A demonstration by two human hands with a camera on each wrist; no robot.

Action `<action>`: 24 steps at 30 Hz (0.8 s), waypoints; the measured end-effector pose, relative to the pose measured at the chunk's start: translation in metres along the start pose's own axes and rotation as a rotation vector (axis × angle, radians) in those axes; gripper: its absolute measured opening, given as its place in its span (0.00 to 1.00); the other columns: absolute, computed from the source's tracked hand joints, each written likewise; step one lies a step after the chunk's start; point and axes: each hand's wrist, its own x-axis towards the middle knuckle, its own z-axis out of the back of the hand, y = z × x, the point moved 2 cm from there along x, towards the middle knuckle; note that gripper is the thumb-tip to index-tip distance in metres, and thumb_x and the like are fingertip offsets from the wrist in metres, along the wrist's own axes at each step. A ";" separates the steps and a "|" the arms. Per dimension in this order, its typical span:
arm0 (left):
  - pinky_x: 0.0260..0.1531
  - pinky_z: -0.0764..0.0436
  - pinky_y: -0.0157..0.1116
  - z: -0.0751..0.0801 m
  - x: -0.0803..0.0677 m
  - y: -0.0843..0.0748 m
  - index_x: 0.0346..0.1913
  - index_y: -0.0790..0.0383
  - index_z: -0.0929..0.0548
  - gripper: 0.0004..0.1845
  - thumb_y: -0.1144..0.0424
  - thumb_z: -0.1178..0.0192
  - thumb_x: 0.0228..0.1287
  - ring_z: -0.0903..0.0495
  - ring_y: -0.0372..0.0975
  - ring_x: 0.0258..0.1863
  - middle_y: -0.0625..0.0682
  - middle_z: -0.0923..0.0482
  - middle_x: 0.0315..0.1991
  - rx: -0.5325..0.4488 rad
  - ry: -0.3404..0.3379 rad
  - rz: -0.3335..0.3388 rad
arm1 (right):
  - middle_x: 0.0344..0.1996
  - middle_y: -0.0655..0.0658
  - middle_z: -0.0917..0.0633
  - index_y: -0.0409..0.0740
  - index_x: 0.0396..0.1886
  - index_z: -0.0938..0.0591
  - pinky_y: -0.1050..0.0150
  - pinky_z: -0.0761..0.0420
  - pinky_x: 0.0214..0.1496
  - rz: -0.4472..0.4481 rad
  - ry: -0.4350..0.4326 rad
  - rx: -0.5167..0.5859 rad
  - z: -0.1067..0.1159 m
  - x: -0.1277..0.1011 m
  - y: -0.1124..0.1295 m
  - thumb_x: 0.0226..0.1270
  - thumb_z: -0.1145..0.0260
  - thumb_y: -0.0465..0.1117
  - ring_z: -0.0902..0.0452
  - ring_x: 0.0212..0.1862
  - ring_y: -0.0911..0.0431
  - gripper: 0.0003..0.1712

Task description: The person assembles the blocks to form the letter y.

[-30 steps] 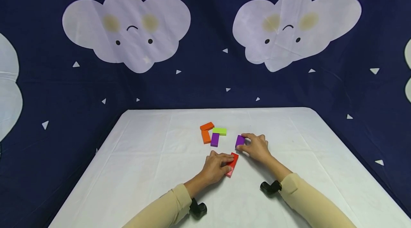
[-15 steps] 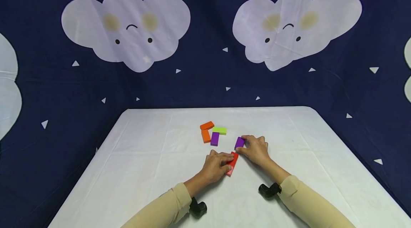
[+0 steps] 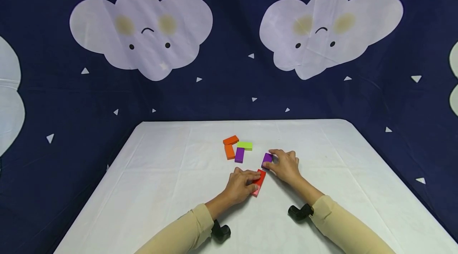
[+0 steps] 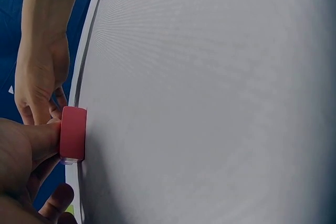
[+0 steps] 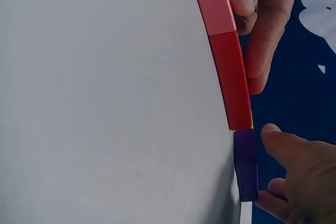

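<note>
On the white table, a red block (image 3: pixel 261 177) and a pink block (image 5: pixel 214 4) lie end to end in a row. My left hand (image 3: pixel 239 185) rests against them, its outstretched fingers on the red one and its thumb at the pink one. In the left wrist view the thumb meets the near pink end (image 4: pixel 73 134). My right hand (image 3: pixel 286 167) pinches a purple block (image 3: pixel 266 159) between thumb and index finger. Seen from the right wrist, that purple block (image 5: pixel 245 166) stands right at the red block's far end.
Beyond my left hand, two orange blocks (image 3: pixel 229 152), a lime green block (image 3: pixel 245 146) and another purple block (image 3: pixel 239 155) lie close together. A dark blue curtain (image 3: pixel 229 99) with cloud prints hangs behind the white-covered table (image 3: pixel 161 190).
My right hand has brought the purple block slightly nearer, toward the red block's far end. The left hand and the red and pink blocks stay in place.
</note>
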 end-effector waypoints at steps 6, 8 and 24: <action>0.39 0.40 0.31 -0.001 0.000 0.000 0.52 0.57 0.17 0.18 0.61 0.36 0.58 0.34 0.35 0.38 0.45 0.18 0.53 0.002 -0.007 -0.009 | 0.53 0.39 0.18 0.48 0.53 0.19 0.48 0.41 0.48 0.013 -0.007 0.056 0.004 0.004 -0.001 0.52 0.28 0.52 0.34 0.49 0.40 0.29; 0.39 0.40 0.31 -0.001 0.000 0.001 0.52 0.57 0.17 0.18 0.61 0.36 0.58 0.34 0.34 0.37 0.45 0.18 0.53 -0.002 -0.007 -0.007 | 0.53 0.40 0.18 0.48 0.53 0.19 0.48 0.41 0.48 0.015 0.006 0.067 0.005 0.006 -0.003 0.53 0.29 0.52 0.34 0.49 0.40 0.28; 0.38 0.41 0.30 0.000 0.000 0.001 0.53 0.56 0.17 0.18 0.60 0.36 0.58 0.35 0.33 0.37 0.43 0.19 0.54 -0.029 0.022 0.037 | 0.52 0.43 0.17 0.51 0.52 0.18 0.54 0.39 0.45 0.075 0.109 0.123 0.005 0.017 -0.023 0.56 0.30 0.49 0.34 0.45 0.46 0.23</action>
